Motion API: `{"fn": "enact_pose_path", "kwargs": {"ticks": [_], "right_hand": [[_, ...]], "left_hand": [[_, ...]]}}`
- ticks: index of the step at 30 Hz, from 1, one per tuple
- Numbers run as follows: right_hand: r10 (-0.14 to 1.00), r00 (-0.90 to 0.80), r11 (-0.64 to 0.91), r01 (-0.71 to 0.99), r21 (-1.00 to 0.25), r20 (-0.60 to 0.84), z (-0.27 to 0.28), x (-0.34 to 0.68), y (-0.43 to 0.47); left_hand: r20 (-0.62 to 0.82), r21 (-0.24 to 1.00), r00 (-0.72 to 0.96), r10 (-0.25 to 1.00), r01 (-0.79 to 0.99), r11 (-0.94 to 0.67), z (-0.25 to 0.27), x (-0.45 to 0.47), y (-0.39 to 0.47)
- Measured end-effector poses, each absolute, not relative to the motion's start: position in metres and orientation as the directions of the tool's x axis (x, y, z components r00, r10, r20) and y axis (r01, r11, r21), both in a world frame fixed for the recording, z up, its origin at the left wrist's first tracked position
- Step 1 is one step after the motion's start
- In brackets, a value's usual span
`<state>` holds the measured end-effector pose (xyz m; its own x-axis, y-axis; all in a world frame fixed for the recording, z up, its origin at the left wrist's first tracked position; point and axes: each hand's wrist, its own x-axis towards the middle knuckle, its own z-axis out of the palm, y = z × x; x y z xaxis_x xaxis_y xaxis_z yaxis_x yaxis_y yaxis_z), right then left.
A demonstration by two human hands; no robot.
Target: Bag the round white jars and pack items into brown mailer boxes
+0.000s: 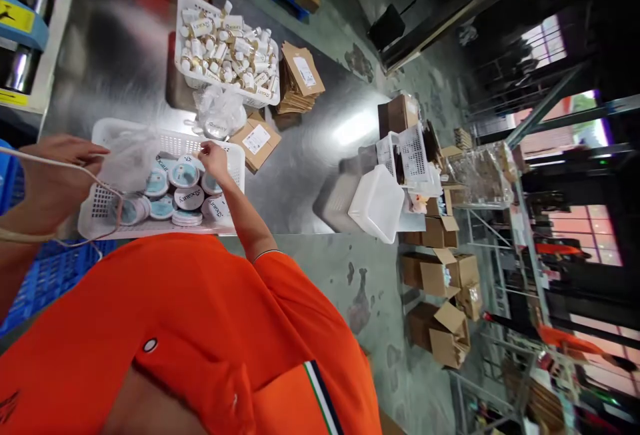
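Observation:
My left hand [70, 165] is at the left end of a white perforated basket [239, 161], its fingertips pinched on a clear plastic bag [131, 160]. The bag hangs over several round white jars with pale blue and printed lids, such as this jar [188, 198]. My right hand [215, 158] reaches over the same basket, fingers closed close to the jars by the far rim. What they hold, if anything, I cannot make out. Just beyond that rim lies a plastic-wrapped jar [216, 127], beside a flat brown carton [256, 141] with a white label.
A second white basket [184, 78] full of small bottles stands farther back on the metal table [300, 175]. Next to it is a stack of folded cartons [300, 81]. An overturned white bin [377, 203] sits at the right end. Blue crates [37, 281] are at lower left.

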<state>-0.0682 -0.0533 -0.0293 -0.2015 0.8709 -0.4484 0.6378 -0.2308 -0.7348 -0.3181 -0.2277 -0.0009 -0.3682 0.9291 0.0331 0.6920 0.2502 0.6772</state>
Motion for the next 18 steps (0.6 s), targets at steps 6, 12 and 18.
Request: {"fn": "enact_pose_path", "kwargs": {"ticks": [6,12,18], "right_hand": [[0.805,-0.302,-0.047,0.825,-0.563,-0.510,-0.060,-0.081,-0.097],[0.840,-0.281,-0.080,0.782,-0.618,-0.465,-0.028,-0.043,-0.089],[0.870,-0.434,-0.091,0.323,-0.942,-0.233,0.003,-0.041,-0.111]], "left_hand": [[-0.295,0.632,0.038,0.955,0.757,0.165,-0.045,-0.282,-0.216],[-0.419,0.659,-0.201,0.886,0.604,0.449,-0.035,-0.283,-0.205],[-0.276,0.738,-0.281,0.919,0.551,0.391,-0.020,-0.278,-0.200]]}}
